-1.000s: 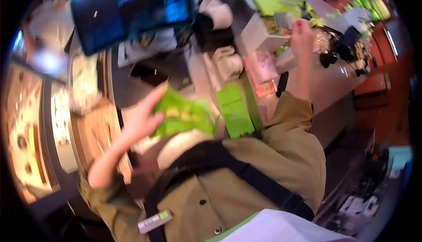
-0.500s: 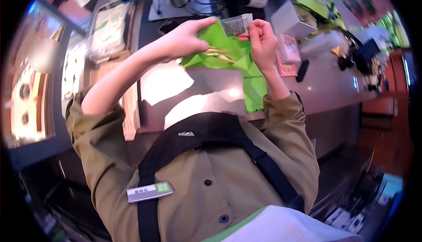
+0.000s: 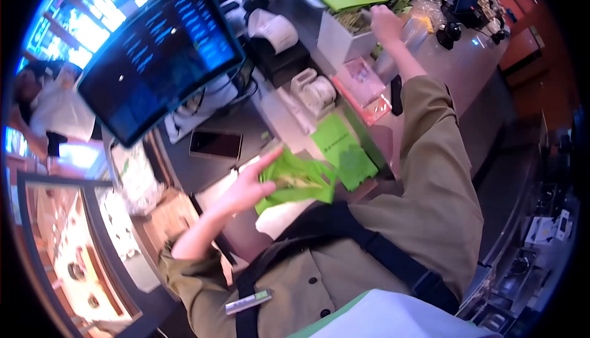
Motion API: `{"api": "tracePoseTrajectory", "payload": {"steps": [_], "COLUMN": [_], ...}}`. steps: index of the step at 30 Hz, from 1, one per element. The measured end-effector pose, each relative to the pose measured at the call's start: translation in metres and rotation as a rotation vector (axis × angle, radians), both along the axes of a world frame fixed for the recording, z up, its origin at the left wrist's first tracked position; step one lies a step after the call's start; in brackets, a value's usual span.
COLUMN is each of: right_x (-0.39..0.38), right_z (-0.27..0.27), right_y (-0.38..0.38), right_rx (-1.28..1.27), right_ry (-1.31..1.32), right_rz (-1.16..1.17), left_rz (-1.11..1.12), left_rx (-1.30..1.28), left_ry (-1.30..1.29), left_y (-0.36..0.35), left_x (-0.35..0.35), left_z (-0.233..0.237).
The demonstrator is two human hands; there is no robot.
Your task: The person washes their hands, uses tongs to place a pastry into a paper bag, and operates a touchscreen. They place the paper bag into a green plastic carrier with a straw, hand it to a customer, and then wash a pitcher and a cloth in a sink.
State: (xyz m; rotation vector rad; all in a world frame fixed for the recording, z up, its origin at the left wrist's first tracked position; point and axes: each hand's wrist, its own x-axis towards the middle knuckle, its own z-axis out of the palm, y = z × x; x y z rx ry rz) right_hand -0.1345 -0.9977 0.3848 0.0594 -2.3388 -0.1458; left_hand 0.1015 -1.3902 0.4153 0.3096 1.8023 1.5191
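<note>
My left hand (image 3: pixel 253 184) holds the edge of an open green bag (image 3: pixel 292 169), its thumb and fingers around the rim; something yellowish shows inside. My right hand (image 3: pixel 387 26) is stretched out to the upper right, at the top of a white box (image 3: pixel 338 42) with small packets (image 3: pixel 354 21) in it. Its fingers are curled, and what they hold, if anything, is too small to tell. A flat green bag (image 3: pixel 345 153) with dark print lies just right of the open bag.
A monitor (image 3: pixel 163 55) stands at the upper left, with a phone (image 3: pixel 216 144) below it. Paper rolls (image 3: pixel 313 92), a printer with paper (image 3: pixel 273 31) and pink boxes (image 3: pixel 361 83) are near the middle. A person in white (image 3: pixel 61 107) is at the far left.
The view has turned. My right hand has left the green bag, where it held a small clear-and-grey packet, and reached to the white box. My left hand stays at the bag.
</note>
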Motion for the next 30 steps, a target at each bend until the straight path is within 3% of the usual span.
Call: {"api": "tracePoseTrajectory", "payload": {"steps": [1,4,7,9,13,15,16,19,20,23,24,27,28,30], "right_x": [-0.009,-0.021,-0.032,-0.05,-0.079,-0.088,-0.093,-0.101,-0.103,-0.103,-0.104,-0.105,-0.105,-0.11], "right_z": [0.0,0.001,0.034,0.041,0.018,-0.002,-0.003,-0.001,0.006,-0.004,0.004,0.018,0.014,0.01], "right_y": [0.004,-0.002,0.0,0.008,0.014,0.019,0.021,0.018,0.014,0.019,0.012,-0.002,-0.004,0.001], "right_rx": [0.101,-0.076,-0.112,-0.192,-0.524,-0.357,-0.307,-0.149,0.046,-0.001,0.077,0.631,0.674,1.002], "right_ry": [0.014,-0.424,-1.141,-1.43,-1.891,-1.792,-1.797,-1.768,-1.821,-1.87,-1.947,-1.881,-1.859,-1.756], "right_rz": [0.04,-0.001,0.189,0.335,0.328,0.593,0.613,0.502,0.554,0.554,0.451,0.419,0.398,0.728], "left_rz": [-0.012,-0.094,-0.101,-0.154,-0.197,-0.19,-0.187,-0.194,-0.196,-0.201,-0.198,-0.193,-0.193,-0.166], "left_rx": [0.033,0.068,0.133,0.161,0.201,0.185,0.175,0.108,0.083,0.071,0.082,0.082,0.079,0.062], "left_ry": [-0.034,-0.09,-0.162,-0.175,-0.12,-0.162,-0.181,-0.243,-0.267,-0.319,-0.322,-0.336,-0.34,-0.433], "left_y": [0.008,0.033,0.063,0.081,0.113,0.122,0.126,0.133,0.135,0.136,0.136,0.132,0.132,0.131], "left_x": [-0.007,-0.029,-0.04,-0.049,-0.067,-0.081,-0.088,-0.106,-0.109,-0.115,-0.115,-0.118,-0.119,-0.122], "left_z": [-0.006,-0.029,-0.062,-0.072,-0.094,-0.094,-0.095,-0.095,-0.094,-0.097,-0.1,-0.103,-0.103,-0.101]}}
